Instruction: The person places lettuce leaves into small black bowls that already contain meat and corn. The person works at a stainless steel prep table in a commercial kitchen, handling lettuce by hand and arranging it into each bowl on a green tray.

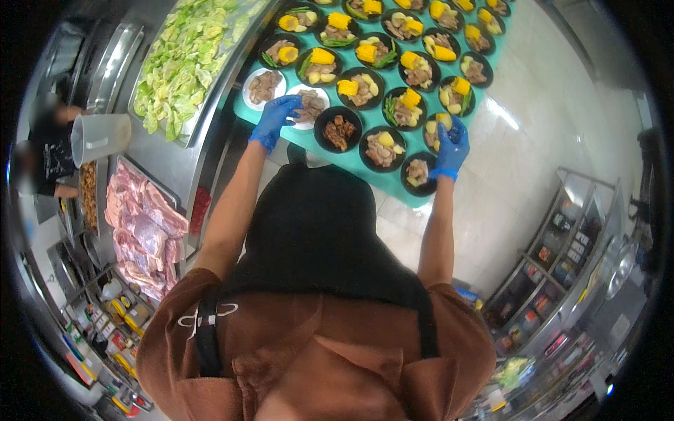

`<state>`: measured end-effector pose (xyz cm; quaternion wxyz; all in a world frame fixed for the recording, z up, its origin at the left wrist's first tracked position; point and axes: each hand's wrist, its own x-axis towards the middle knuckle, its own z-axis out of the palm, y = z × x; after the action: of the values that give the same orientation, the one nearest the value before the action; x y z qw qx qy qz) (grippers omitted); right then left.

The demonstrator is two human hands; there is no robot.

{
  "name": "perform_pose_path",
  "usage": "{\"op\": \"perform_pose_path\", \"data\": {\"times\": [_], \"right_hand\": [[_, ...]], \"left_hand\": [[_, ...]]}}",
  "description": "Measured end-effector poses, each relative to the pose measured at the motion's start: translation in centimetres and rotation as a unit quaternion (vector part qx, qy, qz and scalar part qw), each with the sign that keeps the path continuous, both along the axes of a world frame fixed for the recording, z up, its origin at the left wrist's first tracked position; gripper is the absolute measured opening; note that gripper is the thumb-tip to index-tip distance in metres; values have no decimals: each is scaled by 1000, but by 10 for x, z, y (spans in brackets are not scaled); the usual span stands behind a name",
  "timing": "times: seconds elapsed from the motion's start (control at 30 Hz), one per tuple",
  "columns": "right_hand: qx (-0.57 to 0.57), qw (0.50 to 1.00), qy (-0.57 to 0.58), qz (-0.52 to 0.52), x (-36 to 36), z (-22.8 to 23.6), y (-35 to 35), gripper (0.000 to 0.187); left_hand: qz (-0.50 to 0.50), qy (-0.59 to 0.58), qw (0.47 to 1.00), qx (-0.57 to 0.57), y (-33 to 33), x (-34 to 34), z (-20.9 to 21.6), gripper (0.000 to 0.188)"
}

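Note:
My left hand (276, 121), in a blue glove, reaches to the left rim of a white bowl (309, 125) of sliced meat. Its fingers are stretched out and apart; whether they touch the rim or the meat is unclear. My right hand (451, 149), also blue-gloved, is over the right side of a black bowl (429, 140) with yellow pieces in it. The fingers there are spread, with no clear grip on anything. Between my hands stand black bowls of dark browned meat (339, 132) and of meat with potato (382, 149). Nearest my right wrist is a bowl of meat (418, 173).
A green-topped table (386, 184) carries rows of black bowls with meat, corn and green vegetables. On the steel counter (158, 158) at left are a tray of chopped lettuce (175, 77), a plastic jug (102, 137) and raw meat (147, 231). Other people (53, 147) stand far left.

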<state>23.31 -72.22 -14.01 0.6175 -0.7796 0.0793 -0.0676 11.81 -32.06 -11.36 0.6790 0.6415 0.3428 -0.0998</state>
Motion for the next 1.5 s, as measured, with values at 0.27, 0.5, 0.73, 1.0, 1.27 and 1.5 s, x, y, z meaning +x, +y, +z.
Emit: {"op": "perform_pose_path", "data": {"times": [0.27,0.5,0.73,1.0,1.27,1.5], "right_hand": [[-65,991,-11,-118,-56,-7,-67,36],[-122,985,53,-110,-127,-13,-54,37],[-216,975,24,50,-150,-53,-6,40],[-284,935,45,207,-135,-55,61,39],[-236,961,43,135,-136,-56,36,38],[-64,989,122,-43,-137,-67,-64,35]], "left_hand": [[-67,-46,996,-23,13,20,-17,29],[-79,-42,995,-42,6,12,-25,27],[-74,-15,997,-34,4,-5,-26,27],[-73,7,997,-13,-2,-20,-21,31],[-51,29,998,10,-3,-38,-15,31],[-37,29,999,1,2,-49,-23,32]]}}
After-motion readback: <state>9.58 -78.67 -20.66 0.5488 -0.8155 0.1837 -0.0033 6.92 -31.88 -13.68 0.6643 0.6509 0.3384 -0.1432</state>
